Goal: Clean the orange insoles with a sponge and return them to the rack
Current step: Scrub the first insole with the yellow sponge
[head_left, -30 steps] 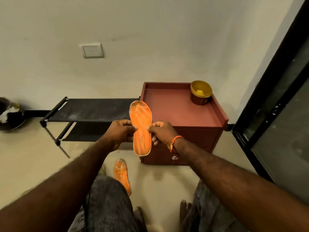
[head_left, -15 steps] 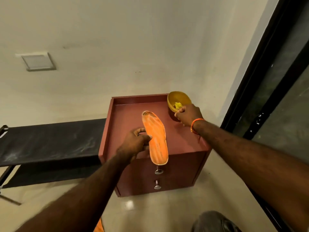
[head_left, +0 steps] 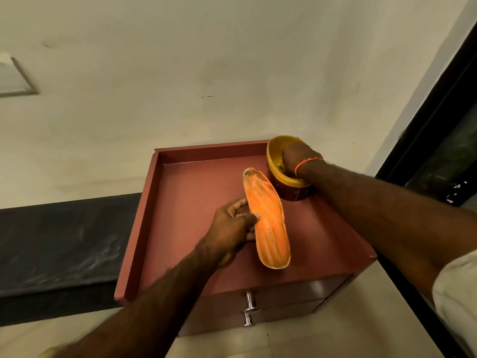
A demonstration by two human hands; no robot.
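Reaching into the yellow tub [head_left: 273,161], right hand [head_left: 296,157] hides its fingers; left hand [head_left: 232,226] fingers pinch the insole [head_left: 268,220].

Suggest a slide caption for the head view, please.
Left hand holds orange insole over red cabinet; right hand reaches into yellow tub.

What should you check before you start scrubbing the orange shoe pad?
1. Insole held firmly: ok, the left hand pinches its edge above the cabinet top.
2. Dirty side facing up: ok, pale smears show along it.
3. Sponge picked up: cannot tell, the right hand is down inside the yellow tub and hides what it grips.
4. Tub standing steady: ok, upright near the cabinet's back right corner.
5. Room to scrub: ok, nothing else lies on the cabinet top.
6. Rack ready for the insole: ok, its dark shelf looks bare.
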